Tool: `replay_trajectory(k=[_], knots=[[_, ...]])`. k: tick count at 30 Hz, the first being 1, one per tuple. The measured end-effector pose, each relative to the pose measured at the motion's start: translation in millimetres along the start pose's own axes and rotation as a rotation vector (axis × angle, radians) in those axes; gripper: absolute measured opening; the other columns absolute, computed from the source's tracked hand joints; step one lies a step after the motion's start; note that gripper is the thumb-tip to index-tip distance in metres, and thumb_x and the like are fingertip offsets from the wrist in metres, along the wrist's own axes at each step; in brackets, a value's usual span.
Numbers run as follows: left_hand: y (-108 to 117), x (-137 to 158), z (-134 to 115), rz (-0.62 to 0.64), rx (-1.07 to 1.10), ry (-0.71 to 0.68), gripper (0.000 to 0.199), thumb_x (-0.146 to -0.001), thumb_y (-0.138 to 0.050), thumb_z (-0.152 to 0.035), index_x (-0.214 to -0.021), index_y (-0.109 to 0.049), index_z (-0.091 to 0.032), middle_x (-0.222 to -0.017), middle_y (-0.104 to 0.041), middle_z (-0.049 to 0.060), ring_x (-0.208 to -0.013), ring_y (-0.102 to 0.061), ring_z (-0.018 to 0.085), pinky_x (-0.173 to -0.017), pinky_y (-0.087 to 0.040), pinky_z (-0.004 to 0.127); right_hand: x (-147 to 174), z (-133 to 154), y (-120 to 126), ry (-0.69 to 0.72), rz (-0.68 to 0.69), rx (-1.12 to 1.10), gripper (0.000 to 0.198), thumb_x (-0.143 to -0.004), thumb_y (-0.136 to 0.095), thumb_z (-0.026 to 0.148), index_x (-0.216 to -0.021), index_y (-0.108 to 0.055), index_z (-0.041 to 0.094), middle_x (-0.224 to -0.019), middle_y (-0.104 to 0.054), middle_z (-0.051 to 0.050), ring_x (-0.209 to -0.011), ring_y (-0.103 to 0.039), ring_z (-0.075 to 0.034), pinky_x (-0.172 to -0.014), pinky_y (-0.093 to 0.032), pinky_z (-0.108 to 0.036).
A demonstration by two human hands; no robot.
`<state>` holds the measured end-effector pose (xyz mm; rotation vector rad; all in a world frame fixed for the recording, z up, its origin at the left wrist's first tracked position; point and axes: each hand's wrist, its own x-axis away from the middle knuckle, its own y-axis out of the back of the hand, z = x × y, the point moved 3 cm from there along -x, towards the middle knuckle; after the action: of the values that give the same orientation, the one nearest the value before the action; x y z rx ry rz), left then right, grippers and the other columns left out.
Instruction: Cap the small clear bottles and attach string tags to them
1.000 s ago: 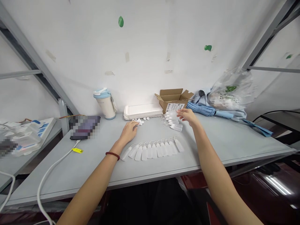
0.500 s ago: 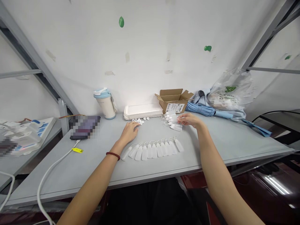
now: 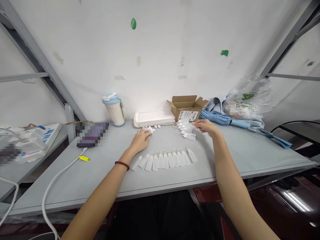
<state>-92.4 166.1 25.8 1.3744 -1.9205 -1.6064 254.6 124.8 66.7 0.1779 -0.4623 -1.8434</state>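
My left hand (image 3: pixel 140 140) lies low over the table, its fingers stretched out to a group of small white caps (image 3: pixel 150 129). My right hand (image 3: pixel 205 126) is at the right side of a pile of small translucent squeeze bottles (image 3: pixel 185 128) with thin curved white spouts. Its thumb and fingers are pinched together, and I cannot make out what, if anything, is between them. In front of both hands, a row of several similar translucent bottles (image 3: pixel 163 160) lies side by side, spouts pointing away from me.
Behind the caps lies a white tray (image 3: pixel 155 117), beside an open cardboard box (image 3: pixel 187 107). A tumbler (image 3: pixel 115 110) and a phone (image 3: pixel 93 134) with a white cable (image 3: pixel 56 176) are on the left. A folded blue umbrella (image 3: pixel 217 117) and a plastic bag (image 3: pixel 247 100) sit at the right.
The whole view has shifted slightly. My right hand's fingers have drawn closer together at the pile's edge. My left hand stays by the caps, and the row of bottles looks the same.
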Motion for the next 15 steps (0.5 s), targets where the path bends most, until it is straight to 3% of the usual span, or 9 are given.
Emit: replay_trajectory(k=[6, 10, 13, 15], knots=[[1.1, -0.1, -1.3, -0.015, 0.049, -0.021, 0.032, -0.080, -0.045, -0.012, -0.104, -0.066, -0.018, -0.112, -0.062, 0.009, -0.103, -0.053, 0.026, -0.093, -0.042, 0.043, 20.6, 26.2, -14.2, 0.122, 0.022, 0.095, 0.038, -0.068, -0.071, 0.047, -0.061, -0.052, 0.015, -0.051, -0.043, 0.004, -0.042, -0.030, -0.004, -0.039, -0.022, -0.020], [2.4, -1.6, -3.4, -0.025, 0.076, -0.020, 0.029, -0.080, -0.044, -0.011, -0.095, -0.067, -0.017, -0.103, -0.065, 0.009, -0.099, -0.055, 0.024, -0.092, -0.044, 0.040, 56.9, 37.8, -25.2, 0.155, 0.263, 0.436, 0.043, -0.065, -0.068, 0.053, -0.052, -0.053, 0.016, -0.051, -0.053, -0.001, -0.044, -0.039, -0.007, -0.043, -0.029, -0.022], [1.8, -2.3, -6.2, -0.021, 0.077, -0.032, 0.027, -0.080, -0.043, -0.012, -0.089, -0.068, -0.019, -0.098, -0.067, 0.007, -0.097, -0.056, 0.023, -0.091, -0.044, 0.039, 85.7, 34.7, -28.2, 0.082, 0.479, 0.698, 0.047, -0.066, -0.065, 0.055, -0.044, -0.051, 0.016, -0.047, -0.056, -0.004, -0.041, -0.044, -0.010, -0.044, -0.031, -0.024], [1.2, -2.3, -8.1, -0.014, 0.079, -0.038, 0.027, -0.080, -0.043, -0.012, -0.088, -0.068, -0.019, -0.096, -0.067, 0.006, -0.096, -0.057, 0.023, -0.091, -0.044, 0.038, 99.3, 31.4, -30.3, 0.047, 0.557, 0.751, 0.047, -0.068, -0.062, 0.054, -0.043, -0.051, 0.016, -0.047, -0.057, -0.005, -0.040, -0.047, -0.011, -0.045, -0.034, -0.025]])
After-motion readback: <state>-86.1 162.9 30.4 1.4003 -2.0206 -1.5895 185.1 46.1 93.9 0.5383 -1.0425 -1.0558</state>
